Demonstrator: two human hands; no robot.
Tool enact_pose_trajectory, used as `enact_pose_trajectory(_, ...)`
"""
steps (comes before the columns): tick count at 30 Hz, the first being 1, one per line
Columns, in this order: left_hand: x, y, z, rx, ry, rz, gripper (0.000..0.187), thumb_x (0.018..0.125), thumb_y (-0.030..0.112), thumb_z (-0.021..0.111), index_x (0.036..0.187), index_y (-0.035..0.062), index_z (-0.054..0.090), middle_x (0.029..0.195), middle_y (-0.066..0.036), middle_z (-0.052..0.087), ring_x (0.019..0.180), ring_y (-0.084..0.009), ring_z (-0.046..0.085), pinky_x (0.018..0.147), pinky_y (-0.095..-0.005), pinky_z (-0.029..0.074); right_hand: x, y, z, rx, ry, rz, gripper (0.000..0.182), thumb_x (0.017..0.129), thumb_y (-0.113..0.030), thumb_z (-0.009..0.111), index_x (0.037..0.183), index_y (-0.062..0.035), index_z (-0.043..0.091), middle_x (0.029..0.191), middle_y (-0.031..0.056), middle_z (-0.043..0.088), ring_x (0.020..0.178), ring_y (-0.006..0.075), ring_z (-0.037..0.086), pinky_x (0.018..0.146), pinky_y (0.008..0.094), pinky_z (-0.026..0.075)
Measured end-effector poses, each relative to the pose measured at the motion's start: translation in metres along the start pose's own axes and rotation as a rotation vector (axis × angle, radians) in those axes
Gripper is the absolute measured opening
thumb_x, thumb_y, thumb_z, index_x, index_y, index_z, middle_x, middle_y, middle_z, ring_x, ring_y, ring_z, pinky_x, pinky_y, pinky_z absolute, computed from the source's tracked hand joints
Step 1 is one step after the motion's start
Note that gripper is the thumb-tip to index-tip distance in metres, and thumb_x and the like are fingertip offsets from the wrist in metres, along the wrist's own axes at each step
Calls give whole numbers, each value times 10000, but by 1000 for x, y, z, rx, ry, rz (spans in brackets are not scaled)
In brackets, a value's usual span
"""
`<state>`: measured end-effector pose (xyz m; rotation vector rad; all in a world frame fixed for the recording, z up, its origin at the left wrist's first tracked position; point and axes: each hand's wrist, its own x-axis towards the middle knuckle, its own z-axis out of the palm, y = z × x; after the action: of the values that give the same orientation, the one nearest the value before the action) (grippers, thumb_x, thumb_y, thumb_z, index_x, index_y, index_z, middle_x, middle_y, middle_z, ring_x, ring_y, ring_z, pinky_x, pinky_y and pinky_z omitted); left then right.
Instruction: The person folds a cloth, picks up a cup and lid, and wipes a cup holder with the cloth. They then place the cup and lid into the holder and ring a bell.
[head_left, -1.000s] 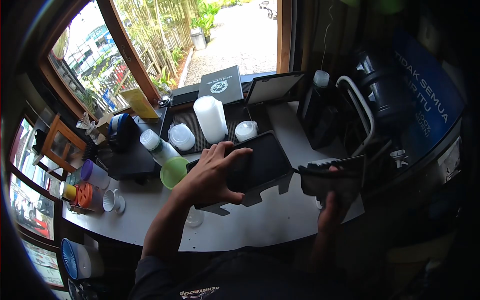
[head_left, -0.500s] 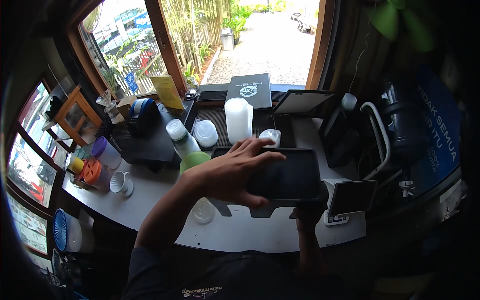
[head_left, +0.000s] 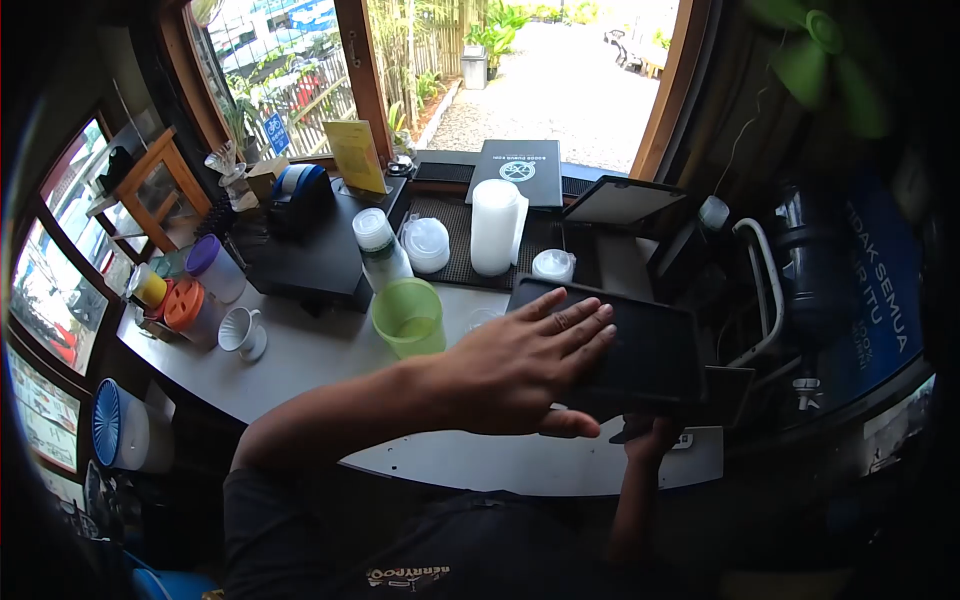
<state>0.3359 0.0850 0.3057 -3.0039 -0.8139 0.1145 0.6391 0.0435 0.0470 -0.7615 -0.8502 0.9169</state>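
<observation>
A dark rectangular tray-like object [head_left: 650, 345] is held up over the counter's right part. My left hand [head_left: 535, 365], fingers spread, lies over its left end, palm toward it. Under its lower right part is my right hand [head_left: 652, 440], partly hidden by the object; its fingers appear bent round the underside. Just left of the tray stands a green translucent container [head_left: 410, 318]. Behind it are a tall stack of white cups or lids [head_left: 495, 228] and a small wrapped stack of lids [head_left: 553, 266].
The grey counter [head_left: 440, 462] has a curved front edge. On its left stand a white dripper [head_left: 242, 333], an orange-lidded jar [head_left: 184, 304] and a purple-rimmed container [head_left: 215, 268]. A black box [head_left: 305, 255] is behind. A tablet stand [head_left: 735, 395] is right of the tray.
The dark tray has moved right, with both hands. My left arm now lies lower and flatter, leaving the green container in fuller view. The camera view has shifted slightly.
</observation>
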Motion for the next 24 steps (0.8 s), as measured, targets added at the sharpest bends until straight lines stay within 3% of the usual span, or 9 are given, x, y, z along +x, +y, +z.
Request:
enact_pose_trajectory(1,-9,-3,10,-257,65,25,985,972,715,214,1558,-57,38,1628,-276,82,1532,-335,78,1250,-464,90,2,5,-3,-84,18,-90,521,777,-249,837,1211,-121,578,928,-3,615,734,125,603,582,271,463)
enact_pose_trajectory(5,-29,-23,-23,-77,458,-86,1007,952,722,287,1545,-76,130,1606,-297,154,1523,-360,121,1253,-429,122,-4,-9,27,50,-37,-65,541,777,-235,835,1229,-109,566,932,3,617,747,136,608,586,272,466)
enact_pose_trajectory(9,-26,-20,25,-326,-68,-155,997,934,706,360,1557,-43,150,1616,-270,163,1518,-356,148,1243,-432,158,9,-3,5,-823,-32,-286,781,747,-245,846,1401,-46,468,1238,86,573,1160,250,581,992,402,496)
enact_pose_trajectory(11,-35,-25,-1,-135,260,-177,992,951,691,359,1545,-74,147,1605,-295,169,1517,-360,155,1243,-431,160,12,0,11,-464,-134,-143,772,740,-250,855,1385,-47,482,1252,80,562,1171,238,568,995,393,490)
enact_pose_trajectory(13,-35,-24,-1,-14,451,-186,967,977,649,384,1530,-106,143,1587,-327,183,1513,-375,165,1243,-432,162,2,6,7,-280,-46,-39,740,729,-230,857,1353,-55,499,1246,64,560,1165,213,562,988,375,485)
enact_pose_trajectory(15,-29,-21,46,-171,202,-133,932,966,610,471,1530,-81,203,1596,-294,204,1513,-367,177,1239,-436,179,-3,9,10,-135,30,52,699,731,-211,845,1327,-61,512,1233,53,560,1152,192,556,981,360,480)
enact_pose_trajectory(17,-36,-27,57,-330,85,-132,912,947,590,535,1523,-63,263,1586,-290,244,1498,-371,231,1234,-450,193,1,9,16,-186,-57,2,598,773,-187,792,1294,-61,529,1115,62,592,973,185,599,848,347,517)
enact_pose_trajectory(20,-49,-37,40,-216,514,-246,909,930,603,551,1540,-11,274,1586,-287,250,1494,-367,248,1230,-468,194,-5,14,12,-61,-103,104,444,832,-206,724,1218,-58,565,930,70,624,710,176,619,639,324,530)
enact_pose_trajectory(24,-46,-24,111,-836,1024,-291,910,918,642,567,1542,35,302,1606,-252,239,1502,-387,230,1213,-476,195,-4,8,31,136,-57,131,437,816,-476,761,968,-91,618,682,38,565,591,166,541,513,322,403)
